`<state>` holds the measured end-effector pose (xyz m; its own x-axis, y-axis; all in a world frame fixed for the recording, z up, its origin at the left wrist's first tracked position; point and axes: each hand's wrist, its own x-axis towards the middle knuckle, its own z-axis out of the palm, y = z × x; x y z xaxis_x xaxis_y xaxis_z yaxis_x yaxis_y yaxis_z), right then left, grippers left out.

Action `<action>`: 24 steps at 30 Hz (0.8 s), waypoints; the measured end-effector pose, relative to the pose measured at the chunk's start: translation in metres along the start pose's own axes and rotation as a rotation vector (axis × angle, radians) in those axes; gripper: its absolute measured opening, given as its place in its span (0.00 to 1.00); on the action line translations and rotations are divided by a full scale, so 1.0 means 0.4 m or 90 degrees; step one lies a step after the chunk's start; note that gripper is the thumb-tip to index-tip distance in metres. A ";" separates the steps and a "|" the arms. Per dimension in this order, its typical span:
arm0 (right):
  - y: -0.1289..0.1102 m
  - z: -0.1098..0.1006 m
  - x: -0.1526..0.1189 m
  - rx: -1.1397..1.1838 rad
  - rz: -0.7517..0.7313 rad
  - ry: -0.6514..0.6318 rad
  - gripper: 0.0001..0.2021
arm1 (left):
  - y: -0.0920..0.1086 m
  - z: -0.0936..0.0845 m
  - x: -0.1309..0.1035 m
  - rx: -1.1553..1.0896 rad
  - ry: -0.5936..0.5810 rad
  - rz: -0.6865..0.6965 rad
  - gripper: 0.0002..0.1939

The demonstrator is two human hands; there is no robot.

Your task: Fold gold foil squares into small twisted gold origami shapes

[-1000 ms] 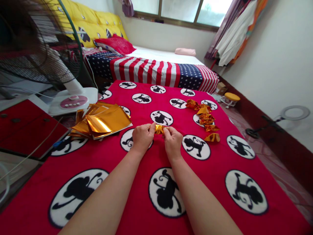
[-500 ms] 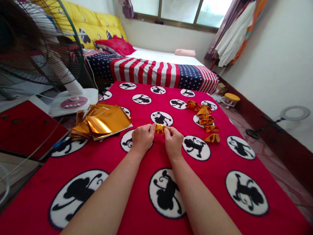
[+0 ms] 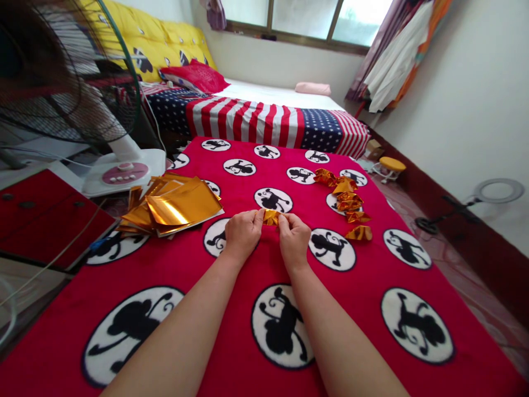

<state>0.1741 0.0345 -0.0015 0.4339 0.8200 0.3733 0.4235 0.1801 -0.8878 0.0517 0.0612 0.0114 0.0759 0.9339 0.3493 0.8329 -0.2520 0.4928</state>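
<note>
Between my two hands is a small folded piece of gold foil paper [image 3: 271, 217], pinched at both ends just above the red cloth. My left hand [image 3: 243, 234] grips its left end between thumb and curled fingers. The right end is in the closed fingers of my right hand [image 3: 295, 237]. To the left lies a loose, fanned stack of gold foil sheets [image 3: 184, 204]. On the right, several folded gold foil pieces [image 3: 349, 201] sit in a rough row. My fingers hide the ends of the held piece.
A red cloth with monkey prints [image 3: 231, 342] covers the surface before me. A standing fan [image 3: 124, 165] is at the left beside a red drawer [image 3: 49, 215]. Behind are a bed [image 3: 256, 118], a yellow stool [image 3: 392, 164] and a ring light [image 3: 498, 191].
The middle of the held gold foil paper looks slightly different in shape, and my hands have shifted very slightly. The sheets and the folded pieces have stayed where they were.
</note>
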 end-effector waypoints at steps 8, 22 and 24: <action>0.002 -0.002 -0.002 0.004 -0.021 -0.009 0.14 | -0.003 0.002 -0.001 -0.026 0.008 0.006 0.24; 0.003 -0.003 -0.002 0.014 -0.002 -0.053 0.14 | -0.006 -0.007 -0.003 -0.020 0.005 -0.037 0.29; 0.002 -0.003 -0.003 0.014 -0.006 -0.063 0.13 | -0.005 -0.010 -0.002 0.004 0.014 -0.050 0.30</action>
<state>0.1746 0.0329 -0.0023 0.3494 0.8675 0.3542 0.4085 0.1992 -0.8908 0.0478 0.0598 0.0135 -0.0011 0.9451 0.3269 0.8390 -0.1770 0.5146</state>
